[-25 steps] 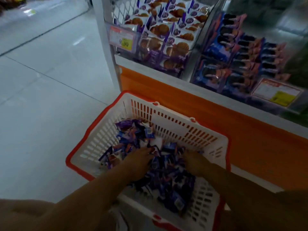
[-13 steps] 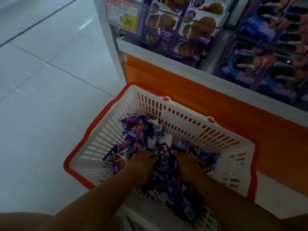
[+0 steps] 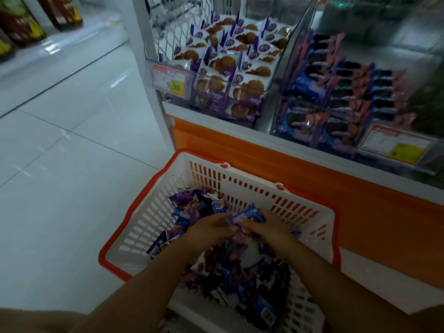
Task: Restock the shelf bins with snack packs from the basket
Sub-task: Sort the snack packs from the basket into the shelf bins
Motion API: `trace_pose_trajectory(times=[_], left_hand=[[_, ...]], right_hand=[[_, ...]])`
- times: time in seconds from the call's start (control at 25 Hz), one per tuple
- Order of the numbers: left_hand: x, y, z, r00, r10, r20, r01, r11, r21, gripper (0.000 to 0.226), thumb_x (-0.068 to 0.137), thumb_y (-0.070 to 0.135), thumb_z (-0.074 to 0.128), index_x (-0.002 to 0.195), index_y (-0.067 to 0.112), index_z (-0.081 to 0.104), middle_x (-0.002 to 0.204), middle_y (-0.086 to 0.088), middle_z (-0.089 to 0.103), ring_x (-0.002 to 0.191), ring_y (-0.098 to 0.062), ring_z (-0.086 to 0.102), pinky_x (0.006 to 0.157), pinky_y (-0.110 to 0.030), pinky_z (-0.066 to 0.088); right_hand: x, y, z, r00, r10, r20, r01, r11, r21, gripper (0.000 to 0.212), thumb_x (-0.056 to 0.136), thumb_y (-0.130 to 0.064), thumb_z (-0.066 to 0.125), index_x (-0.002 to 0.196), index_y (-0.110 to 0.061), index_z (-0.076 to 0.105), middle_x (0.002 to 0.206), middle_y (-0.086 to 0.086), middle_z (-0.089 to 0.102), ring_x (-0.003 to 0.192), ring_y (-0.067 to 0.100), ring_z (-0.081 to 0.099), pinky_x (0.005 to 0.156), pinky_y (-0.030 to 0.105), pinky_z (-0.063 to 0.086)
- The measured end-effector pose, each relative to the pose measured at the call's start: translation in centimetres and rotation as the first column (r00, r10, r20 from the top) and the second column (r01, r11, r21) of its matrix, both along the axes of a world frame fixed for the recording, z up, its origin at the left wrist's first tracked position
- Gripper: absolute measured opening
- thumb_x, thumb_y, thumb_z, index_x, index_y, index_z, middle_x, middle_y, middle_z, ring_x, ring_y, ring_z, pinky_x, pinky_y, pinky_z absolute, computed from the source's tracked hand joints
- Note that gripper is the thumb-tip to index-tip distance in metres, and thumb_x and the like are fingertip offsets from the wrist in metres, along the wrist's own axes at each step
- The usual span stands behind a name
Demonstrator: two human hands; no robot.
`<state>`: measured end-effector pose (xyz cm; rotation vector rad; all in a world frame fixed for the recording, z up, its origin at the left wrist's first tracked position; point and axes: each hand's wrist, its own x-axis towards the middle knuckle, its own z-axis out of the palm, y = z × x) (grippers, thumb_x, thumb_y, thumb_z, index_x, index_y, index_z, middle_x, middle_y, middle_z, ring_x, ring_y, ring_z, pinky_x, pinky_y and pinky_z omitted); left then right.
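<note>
A: Status?
B: Left grip, right grip: both clasp one pack, lifted off the pile; half a second ago, buried in it.
A: Pack location?
B: Over the basket, below the bins.

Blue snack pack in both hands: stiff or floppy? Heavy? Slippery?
Likely light: the small blue film snack pack is pinched between left hand and right hand. Probably floppy, like the crumpled packs in the white plastic basket. Glossy film may slip.
</note>
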<state>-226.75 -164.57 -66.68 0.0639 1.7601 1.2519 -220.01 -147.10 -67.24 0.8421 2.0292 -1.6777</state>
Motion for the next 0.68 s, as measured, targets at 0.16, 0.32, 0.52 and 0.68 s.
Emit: trace_pose_trajectory(times=[0.16,0.32,0.52,0.68], left_hand=[[0.2,0.4,4.1,0.992,0.117,0.058,-0.126,0.968,0.219,0.023,0.094,0.018,0.063,0.116,0.02,0.068,0.107,-0.004,0.073,0.1,-0.021,0.07,0.09,-0.037,0.056],[-0.2,0.7,8.4,0.99,0.138,-0.022,-0.126,0.949,0.29,0.019,0.094,0.014,0.061,0.109,0.018,0.072,0.102,-0.003,0.074,0.097,-0.019,0.07,0.088,-0.034,0.056],[-0.1,1.9,13.9,0.99,0.103,-0.099,-0.064,0.94,0.335,0.022,0.092,0.02,0.065,0.113,0.016,0.069,0.106,-0.007,0.073,0.095,-0.018,0.07,0.079,-0.032,0.058],[-0.4,4.3,18.1,0.975,0.192,-0.108,-0.125,0.887,0.444,0.025,0.093,0.018,0.062,0.117,0.009,0.064,0.107,-0.013,0.073,0.097,-0.025,0.071,0.081,-0.034,0.059]], right_hand=[[0.3,0.3,5.2,0.974,-0.189,-0.124,0.14,0.935,-0.326,0.039,0.094,-0.04,0.055,0.114,-0.009,0.067,0.104,0.013,0.07,0.095,0.029,0.067,0.094,0.05,0.052],[1.0,1.4,9.6,0.934,-0.24,-0.265,0.142,0.929,-0.341,0.027,0.093,-0.027,0.061,0.114,-0.01,0.064,0.108,0.012,0.07,0.094,0.027,0.07,0.082,0.042,0.058],[1.4,2.0,14.3,0.888,-0.179,-0.423,0.126,0.98,-0.151,0.03,0.085,-0.034,0.067,0.108,-0.014,0.066,0.108,0.009,0.07,0.092,0.022,0.07,0.075,0.03,0.056],[0.8,3.0,18.5,0.868,-0.19,-0.458,0.093,0.969,-0.227,0.048,0.075,-0.038,0.079,0.115,-0.016,0.062,0.111,0.006,0.069,0.1,0.023,0.068,0.086,0.036,0.054]])
